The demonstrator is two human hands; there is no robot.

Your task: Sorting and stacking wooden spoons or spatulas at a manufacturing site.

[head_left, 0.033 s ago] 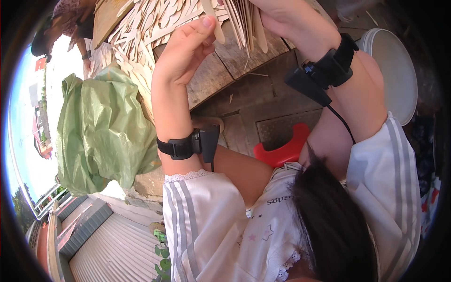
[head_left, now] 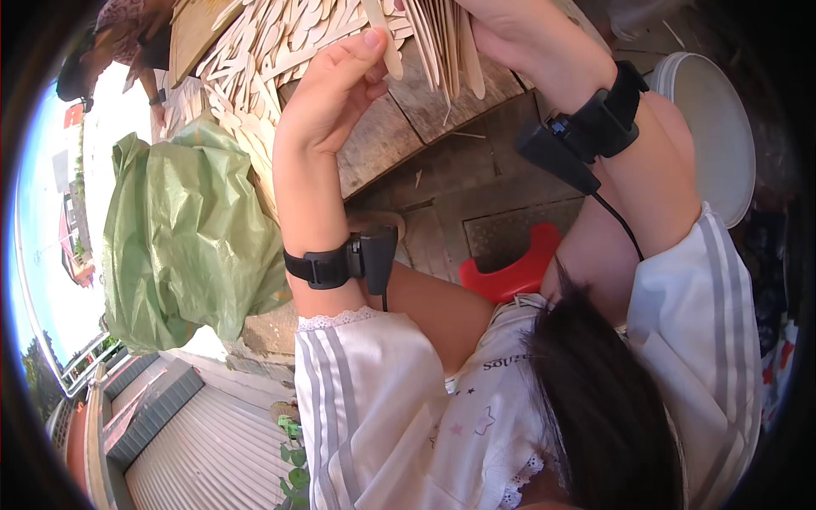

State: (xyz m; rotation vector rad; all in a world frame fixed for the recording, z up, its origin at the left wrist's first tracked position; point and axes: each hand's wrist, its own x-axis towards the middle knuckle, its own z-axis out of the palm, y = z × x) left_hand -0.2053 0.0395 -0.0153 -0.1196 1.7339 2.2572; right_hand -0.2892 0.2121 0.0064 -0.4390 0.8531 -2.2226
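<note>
Left hand: quantity one; thumb and forefinger pinch one round-ended flat wooden stick, remaining fingers curled. The stick is located above the wooden table, just left of the bundle.
Right hand: quantity one; positioned against one bundle of flat sticks, ends fanned toward the person. Its fingers are mostly hidden or cut off by the upper edge; their closure cannot be told.
Loose pile of sticks: one, left of the bundle; overlapping pieces cannot be counted.
Surroundings: one green plastic sack, left; one white bucket, right; one red plastic piece, between the legs; two black wrist units, one per forearm.
</note>
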